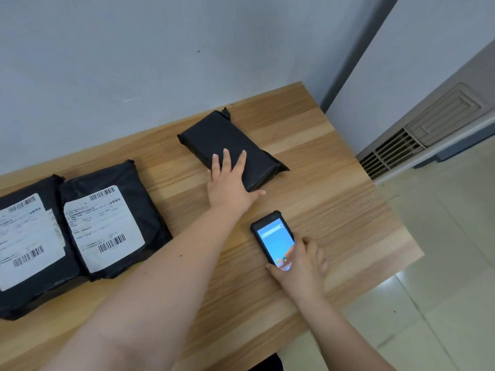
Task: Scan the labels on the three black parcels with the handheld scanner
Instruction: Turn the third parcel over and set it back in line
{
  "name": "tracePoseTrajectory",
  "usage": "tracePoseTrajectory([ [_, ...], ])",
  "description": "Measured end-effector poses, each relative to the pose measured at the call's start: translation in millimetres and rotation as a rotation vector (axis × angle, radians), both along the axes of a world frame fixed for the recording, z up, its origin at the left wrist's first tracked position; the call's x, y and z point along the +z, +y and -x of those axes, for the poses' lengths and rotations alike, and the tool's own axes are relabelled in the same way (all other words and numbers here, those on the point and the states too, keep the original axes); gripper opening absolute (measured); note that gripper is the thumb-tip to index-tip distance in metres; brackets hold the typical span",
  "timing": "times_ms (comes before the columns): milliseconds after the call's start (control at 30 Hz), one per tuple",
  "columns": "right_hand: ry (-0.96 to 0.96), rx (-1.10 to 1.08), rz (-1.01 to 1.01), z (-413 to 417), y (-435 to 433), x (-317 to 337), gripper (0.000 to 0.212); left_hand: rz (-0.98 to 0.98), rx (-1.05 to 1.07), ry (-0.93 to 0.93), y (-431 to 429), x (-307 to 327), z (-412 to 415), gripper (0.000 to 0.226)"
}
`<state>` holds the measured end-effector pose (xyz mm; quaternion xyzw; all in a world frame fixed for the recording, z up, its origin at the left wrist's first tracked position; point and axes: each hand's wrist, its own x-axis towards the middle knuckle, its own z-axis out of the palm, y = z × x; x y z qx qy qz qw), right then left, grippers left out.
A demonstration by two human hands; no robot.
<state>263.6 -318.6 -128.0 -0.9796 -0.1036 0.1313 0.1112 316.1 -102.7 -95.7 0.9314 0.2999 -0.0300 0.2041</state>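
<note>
Left hand [230, 180] is flat on the far parcel [230, 145], fingers spread across its near end, thumb hooked along the edge closest to us. No label showing on that one, plain black wrap on top, so my guess is it needs flipping. Right hand [300, 261] is on the scanner [273, 241], fingers curled round its lower end, screen lit, the device lying on the table [334, 183] and not lifted. Over on the left, two parcels [107, 220] sit side by side, touching, white labels up with barcodes in plain view.

Risks from here: that wrap looks slick, so an open-palm flip could slide the parcel toward the wall rather than turn it. The scanner is held low down, so a quick lift might tip it out of the fingers. And those two neighbouring labels sit so close that a beam could catch the wrong barcode
</note>
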Motion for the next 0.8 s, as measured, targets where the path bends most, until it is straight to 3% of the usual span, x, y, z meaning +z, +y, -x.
tracePoseTrajectory([
  [267,-0.029,0.076,0.006,-7.8,0.3,3.6,0.089,0.001,0.039,-0.035,-3.1,-1.6,4.2,0.086],
  [367,-0.014,0.106,-0.256,-27.1,16.4,15.3,0.079,0.061,0.033,-0.073,-0.8,-1.6,9.7,0.084],
  [467,0.179,-0.024,-0.657,-55.0,42.2,26.3,0.06,0.154,0.017,-0.152,1.4,-5.0,19.5,0.081],
  [567,0.482,-0.276,-0.961,-75.5,68.4,34.5,0.06,0.224,0.023,-0.242,2.8,-8.3,32.1,0.08],
  [700,0.807,-0.41,-1.088,-86.4,92.3,37.1,0.086,0.382,0.079,-0.375,5.6,-8.0,48.6,0.081],
  [800,0.85,-0.295,-1.131,-82.6,106.9,43.0,0.092,0.507,0.146,-0.449,5.2,-4.2,62.5,0.094],
])
